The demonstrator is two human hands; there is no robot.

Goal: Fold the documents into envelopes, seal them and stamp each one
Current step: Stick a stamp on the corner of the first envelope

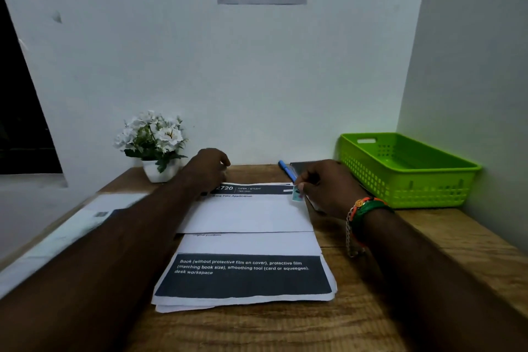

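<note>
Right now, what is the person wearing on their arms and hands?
Both forearms are bare, with no sleeves in view and no gloves. The left hand shows no rings or bands. At the wrist of the right hand sit orange and green thread bands with a small round gold charm, plus a metal chain bracelet hanging loosely.

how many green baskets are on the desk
1: the green basket sits at the desk's far right corner against the wall, beyond the right hand.
</note>
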